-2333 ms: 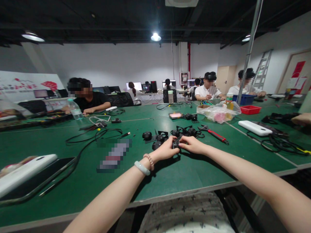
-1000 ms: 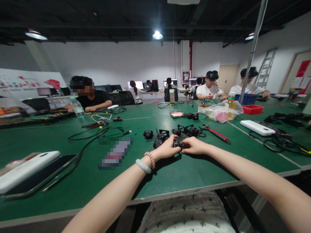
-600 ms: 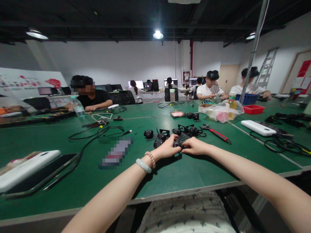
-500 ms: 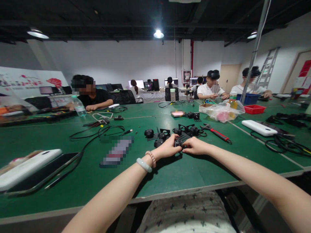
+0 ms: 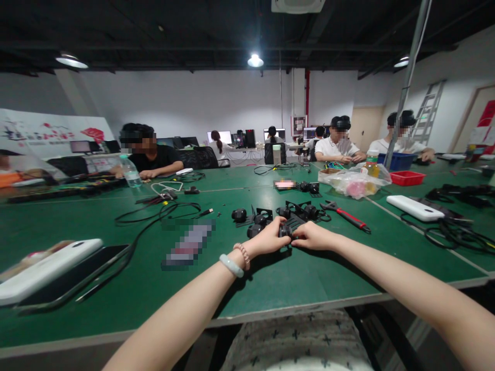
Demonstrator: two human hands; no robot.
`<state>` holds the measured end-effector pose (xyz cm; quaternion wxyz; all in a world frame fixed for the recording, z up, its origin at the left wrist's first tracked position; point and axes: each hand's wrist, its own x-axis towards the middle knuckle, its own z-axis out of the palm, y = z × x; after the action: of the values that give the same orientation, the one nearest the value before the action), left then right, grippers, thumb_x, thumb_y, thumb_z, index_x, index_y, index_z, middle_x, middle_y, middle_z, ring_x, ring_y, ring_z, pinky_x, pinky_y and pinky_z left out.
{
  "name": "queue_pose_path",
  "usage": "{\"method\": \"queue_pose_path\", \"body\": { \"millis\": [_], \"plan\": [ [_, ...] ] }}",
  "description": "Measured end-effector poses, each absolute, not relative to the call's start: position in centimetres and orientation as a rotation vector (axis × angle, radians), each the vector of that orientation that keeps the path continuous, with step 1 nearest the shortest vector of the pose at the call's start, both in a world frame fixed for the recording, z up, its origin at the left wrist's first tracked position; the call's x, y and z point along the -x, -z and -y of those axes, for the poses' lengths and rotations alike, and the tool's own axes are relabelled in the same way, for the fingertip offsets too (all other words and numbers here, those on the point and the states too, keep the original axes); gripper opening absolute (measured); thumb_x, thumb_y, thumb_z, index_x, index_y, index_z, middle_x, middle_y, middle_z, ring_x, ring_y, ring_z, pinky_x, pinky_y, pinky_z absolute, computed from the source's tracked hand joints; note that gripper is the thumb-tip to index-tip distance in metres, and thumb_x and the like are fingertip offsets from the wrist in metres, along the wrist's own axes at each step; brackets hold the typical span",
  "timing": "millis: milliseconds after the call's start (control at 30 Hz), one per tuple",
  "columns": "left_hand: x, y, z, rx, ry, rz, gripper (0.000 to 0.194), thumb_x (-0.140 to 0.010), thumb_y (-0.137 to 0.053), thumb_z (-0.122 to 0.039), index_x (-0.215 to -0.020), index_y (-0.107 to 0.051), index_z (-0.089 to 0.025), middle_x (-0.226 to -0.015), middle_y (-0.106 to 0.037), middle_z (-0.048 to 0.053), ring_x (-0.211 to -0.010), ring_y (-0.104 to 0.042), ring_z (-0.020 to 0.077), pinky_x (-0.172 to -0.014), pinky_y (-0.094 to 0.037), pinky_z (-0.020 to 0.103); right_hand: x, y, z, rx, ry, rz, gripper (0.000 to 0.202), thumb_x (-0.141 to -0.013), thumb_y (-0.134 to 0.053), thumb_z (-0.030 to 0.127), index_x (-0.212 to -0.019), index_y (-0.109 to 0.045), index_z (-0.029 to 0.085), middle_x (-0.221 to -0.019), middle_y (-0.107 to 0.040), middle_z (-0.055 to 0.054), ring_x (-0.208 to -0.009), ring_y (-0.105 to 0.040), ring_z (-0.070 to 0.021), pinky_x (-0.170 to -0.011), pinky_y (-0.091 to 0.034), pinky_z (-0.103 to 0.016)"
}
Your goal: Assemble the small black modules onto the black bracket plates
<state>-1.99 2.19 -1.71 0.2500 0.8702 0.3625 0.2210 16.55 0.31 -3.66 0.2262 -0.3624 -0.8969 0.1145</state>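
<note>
Your left hand [image 5: 270, 240] grasped a small black part [image 5: 285, 232] between thumb and fingers, near the front edge of the green table [image 5: 309, 281]; whether the part touched the tabletop could not be made out. Your right hand [image 5: 314, 237] met it from the right, fingers bent, tips at its side; whether they pinched it, cannot tell. Other black units [image 5: 284, 212] lay just beyond both hands. A wrench [image 5: 350, 218] lay right of these, its red handle slanting toward you.
</note>
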Motion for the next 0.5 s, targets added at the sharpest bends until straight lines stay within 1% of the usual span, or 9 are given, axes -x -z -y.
{"method": "queue_pose_path", "body": {
  "millis": [233,400,500],
  "plan": [
    [1.96,1.57,-2.08,-2.379,-0.587,-1.004,0.051,-0.065,-0.052,-0.026,-0.112,-0.035,-0.016,-0.092,-0.054,0.005,-0.081,-0.054,0.0181,-0.073,-0.042,0.030,-16.60,3.78,-0.51,1.063,-0.333,2.458,0.019,-0.073,-0.053,0.027,-0.068,-0.061,0.010,-0.059,-0.056,-0.001,-0.051,-0.044,-0.0078,-0.048,-0.026,-0.018],
    [1.94,1.61,-2.07,-2.402,-0.589,-1.002,0.050,-0.065,-0.052,-0.026,-0.111,-0.035,-0.016,-0.092,-0.054,0.005,-0.080,-0.054,0.0177,-0.072,-0.042,0.029,-16.68,3.96,-0.55,1.068,-0.318,2.479,0.021,-0.074,-0.051,0.029,-0.069,-0.061,0.011,-0.060,-0.056,-0.001,-0.052,-0.044,-0.0081,-0.049,-0.027,-0.018],
    [1.98,1.55,-2.04,-2.410,-0.582,-0.998,0.050,-0.065,-0.051,-0.026,-0.111,-0.035,-0.016,-0.090,-0.054,0.005,-0.079,-0.053,0.0173,-0.071,-0.042,0.029,-17.25,3.28,-0.65,1.085,-0.240,2.522,0.017,-0.073,-0.049,0.023,-0.074,-0.062,0.013,-0.064,-0.058,-0.002,-0.055,-0.046,-0.0088,-0.052,-0.030,-0.019]
  ]
}}
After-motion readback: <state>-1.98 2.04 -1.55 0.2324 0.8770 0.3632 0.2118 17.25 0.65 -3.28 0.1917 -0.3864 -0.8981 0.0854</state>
